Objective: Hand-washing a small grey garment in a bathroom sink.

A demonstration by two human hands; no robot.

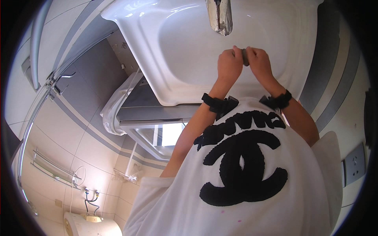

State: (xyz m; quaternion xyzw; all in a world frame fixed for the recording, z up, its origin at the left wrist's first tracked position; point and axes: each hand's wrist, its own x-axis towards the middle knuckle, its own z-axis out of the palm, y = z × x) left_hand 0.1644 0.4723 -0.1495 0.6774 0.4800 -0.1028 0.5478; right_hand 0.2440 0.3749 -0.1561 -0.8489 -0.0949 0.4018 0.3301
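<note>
Lump, one, small, dark grey, its kind unclear: over the sink [185, 47], between my two hands.
Left grip [230, 65], one: my fingers curled, pinching the lump [245, 57].
Right grip [258, 62], one: likewise clasping it, from the sink's right side.
Tap [221, 21], one, metal: at the sink's far side, apart from my hands.
Socket [355, 162], one: on the wall, right of the sink.
</note>
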